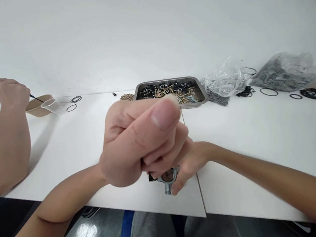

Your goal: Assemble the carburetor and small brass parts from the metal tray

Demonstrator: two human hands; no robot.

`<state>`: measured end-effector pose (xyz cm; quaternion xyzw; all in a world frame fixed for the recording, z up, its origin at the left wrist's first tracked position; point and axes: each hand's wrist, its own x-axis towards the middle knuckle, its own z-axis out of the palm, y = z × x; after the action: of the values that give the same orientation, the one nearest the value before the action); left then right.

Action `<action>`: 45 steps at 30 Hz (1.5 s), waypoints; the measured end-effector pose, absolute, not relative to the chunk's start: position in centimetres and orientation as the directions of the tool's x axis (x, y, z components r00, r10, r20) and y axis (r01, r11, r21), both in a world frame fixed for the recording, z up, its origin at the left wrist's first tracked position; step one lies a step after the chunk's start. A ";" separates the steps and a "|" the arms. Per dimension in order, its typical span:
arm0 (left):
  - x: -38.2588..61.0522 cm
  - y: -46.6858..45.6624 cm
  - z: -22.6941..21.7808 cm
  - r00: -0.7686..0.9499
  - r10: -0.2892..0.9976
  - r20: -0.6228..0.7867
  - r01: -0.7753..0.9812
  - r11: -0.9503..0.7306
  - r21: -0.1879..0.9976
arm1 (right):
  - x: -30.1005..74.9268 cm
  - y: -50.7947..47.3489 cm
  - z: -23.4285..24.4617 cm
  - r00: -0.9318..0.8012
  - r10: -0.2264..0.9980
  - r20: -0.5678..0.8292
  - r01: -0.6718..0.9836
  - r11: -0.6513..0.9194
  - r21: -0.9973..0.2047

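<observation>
My left hand (142, 139) is raised close to the camera as a closed fist, thumb on top. Whatever its fingers may hold is hidden. Below and behind it, my right hand (188, 165) grips a small silver metal carburetor (169, 182) on the white table. The carburetor shows a round opening, a short pipe stub towards me and a black piece at its left. My left fist covers much of this part and some of my right fingers.
A metal tray (202, 96) of mixed small parts lies beyond my hands, beside brass pieces (127, 97). Plastic bags (280, 72) of dark parts and black rings (269, 92) lie right. At left, another person's hand (11, 92) holds a thin black tool at a clear cup (53, 105).
</observation>
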<state>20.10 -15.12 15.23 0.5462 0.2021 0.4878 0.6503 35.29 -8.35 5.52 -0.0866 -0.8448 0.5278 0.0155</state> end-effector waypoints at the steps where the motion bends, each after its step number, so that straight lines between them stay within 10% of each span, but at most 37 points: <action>1: 20.5 -14.9 15.3 0.482 0.822 0.304 -0.412 -0.093 0.906 | 35.3 -8.3 5.3 -0.991 0.120 -0.050 0.099 0.441 -0.892; 10: 20.0 -13.1 14.9 0.641 0.662 0.388 -0.480 -0.048 0.876 | 35.2 -8.3 5.4 -0.993 0.093 -0.066 0.101 0.453 -0.886; 26: 19.1 -7.7 12.4 0.383 0.900 0.208 -0.590 0.065 0.805 | 34.9 -8.3 5.0 -0.993 0.118 -0.010 0.061 0.442 -0.895; 36: 8.9 -3.7 2.1 -0.246 0.967 -0.068 -0.827 -0.173 0.536 | 35.2 -8.7 5.8 -0.976 0.171 -0.133 0.194 0.420 -0.887; 45: 8.0 -4.4 -1.1 -0.283 0.952 -0.120 -0.802 -0.166 0.573 | 36.1 -14.8 8.6 -0.867 0.498 0.029 0.432 0.779 -0.455</action>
<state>8.03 -4.42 -1.13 0.1351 0.2765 0.7516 0.5835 36.11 -14.75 8.63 -0.2473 -0.9402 0.2224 0.0737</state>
